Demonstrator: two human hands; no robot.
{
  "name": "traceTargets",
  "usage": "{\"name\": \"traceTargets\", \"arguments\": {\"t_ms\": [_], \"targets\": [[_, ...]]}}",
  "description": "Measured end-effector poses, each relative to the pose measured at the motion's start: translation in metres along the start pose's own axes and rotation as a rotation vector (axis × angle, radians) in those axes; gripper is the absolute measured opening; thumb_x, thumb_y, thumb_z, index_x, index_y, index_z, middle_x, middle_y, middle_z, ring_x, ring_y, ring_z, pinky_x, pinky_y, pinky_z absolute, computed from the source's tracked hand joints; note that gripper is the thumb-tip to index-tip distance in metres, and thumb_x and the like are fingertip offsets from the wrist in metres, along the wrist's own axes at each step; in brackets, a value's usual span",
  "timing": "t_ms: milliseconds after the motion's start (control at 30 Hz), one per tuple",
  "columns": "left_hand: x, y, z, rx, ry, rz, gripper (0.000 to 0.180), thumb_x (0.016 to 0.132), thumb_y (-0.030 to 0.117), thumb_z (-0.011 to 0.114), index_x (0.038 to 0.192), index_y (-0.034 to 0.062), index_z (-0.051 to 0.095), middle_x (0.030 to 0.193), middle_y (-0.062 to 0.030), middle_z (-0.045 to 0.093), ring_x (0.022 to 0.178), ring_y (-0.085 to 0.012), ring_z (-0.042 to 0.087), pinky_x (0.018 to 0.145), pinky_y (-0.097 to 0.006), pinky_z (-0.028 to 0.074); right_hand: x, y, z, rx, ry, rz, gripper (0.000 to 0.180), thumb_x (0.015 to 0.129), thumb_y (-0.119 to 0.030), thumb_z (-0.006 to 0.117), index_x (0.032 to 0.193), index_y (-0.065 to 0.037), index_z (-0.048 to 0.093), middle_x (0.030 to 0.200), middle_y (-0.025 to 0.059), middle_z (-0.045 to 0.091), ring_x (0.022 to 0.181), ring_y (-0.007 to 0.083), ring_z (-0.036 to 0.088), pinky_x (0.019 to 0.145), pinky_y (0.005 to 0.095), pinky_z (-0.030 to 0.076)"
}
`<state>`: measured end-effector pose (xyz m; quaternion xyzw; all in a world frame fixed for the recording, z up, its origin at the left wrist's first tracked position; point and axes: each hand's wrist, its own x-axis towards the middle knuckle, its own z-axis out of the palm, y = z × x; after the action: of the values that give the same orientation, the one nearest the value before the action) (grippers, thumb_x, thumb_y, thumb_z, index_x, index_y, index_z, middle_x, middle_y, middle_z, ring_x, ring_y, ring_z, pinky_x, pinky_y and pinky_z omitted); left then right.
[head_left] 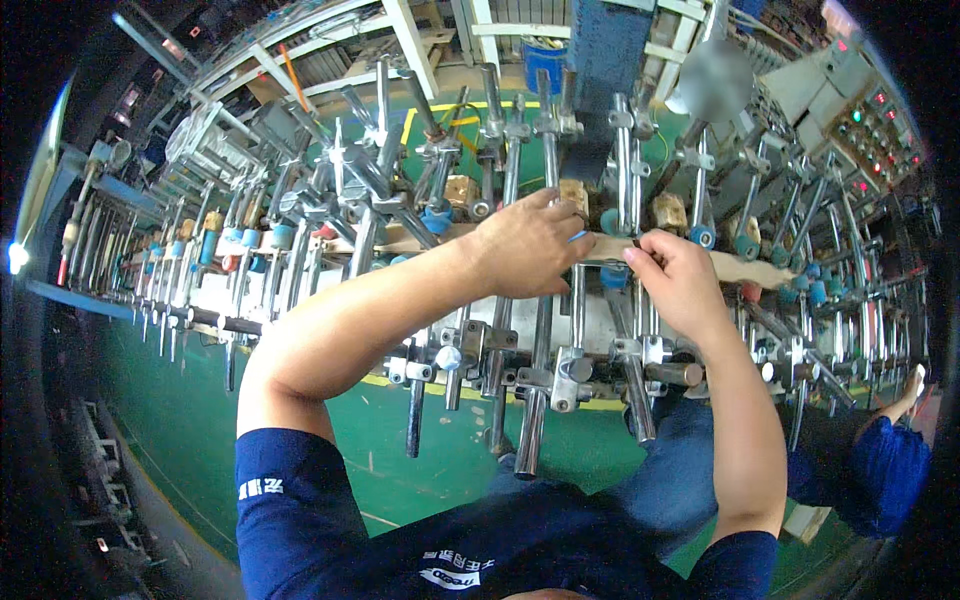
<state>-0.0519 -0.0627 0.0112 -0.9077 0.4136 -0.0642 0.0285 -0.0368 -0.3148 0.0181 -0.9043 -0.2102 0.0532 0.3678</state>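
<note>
A long, pale wooden strip (740,268) runs left to right through a row of metal rods and clamps. Across its middle lies my left hand (530,243), fingers over the far side and thumb on the near side, closed round the strip. Just to its right, my right hand (685,285) pinches thumb and forefinger together at the strip's near face. A small dark bit shows at those fingertips, too small to name. Below the hands, a blue roller-like pad (614,277) touches the strip's near side. Upright steel rods (543,330) with clamp blocks (574,375) stand close around both hands.
Wooden blocks (670,212) sit among the rods behind the strip. Rod ends (530,450) jut toward my body. A blue pillar (607,80) and blue bucket (545,65) stand beyond. Far right are a control panel (872,135) and another person's blue clothing (888,470).
</note>
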Motion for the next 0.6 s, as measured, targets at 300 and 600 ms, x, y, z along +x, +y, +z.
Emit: {"name": "traceTargets", "arguments": {"t_ms": [300, 600], "targets": [[0.003, -0.004, -0.009, -0.213, 0.016, 0.005, 0.038, 0.087, 0.039, 0.071, 0.106, 0.0062, 0.071, 0.106, -0.0144, 0.072, 0.106, -0.0355, 0.067, 0.095, -0.050, 0.050, -0.010, -0.015, 0.002, 0.296, -0.028, -0.152, 0.020, 0.097, -0.018, 0.070, 0.098, 0.003, 0.069, 0.080, 0.0041, 0.064, 0.074, 0.0108, 0.055, 0.070, 0.0294, 0.048], [-0.007, -0.029, 0.006, -0.376, -0.181, -0.128, 0.031, 0.095, 0.036, 0.063, 0.110, 0.0104, 0.072, 0.102, -0.0163, 0.075, 0.101, -0.0395, 0.070, 0.089, -0.051, 0.054, 0.014, -0.113, 0.002, -0.146, 0.113, -0.715, 0.047, 0.089, -0.038, 0.078, 0.117, -0.002, 0.069, 0.121, 0.0168, 0.068, 0.118, 0.0347, 0.063, 0.100, 0.0457, 0.049]]}}
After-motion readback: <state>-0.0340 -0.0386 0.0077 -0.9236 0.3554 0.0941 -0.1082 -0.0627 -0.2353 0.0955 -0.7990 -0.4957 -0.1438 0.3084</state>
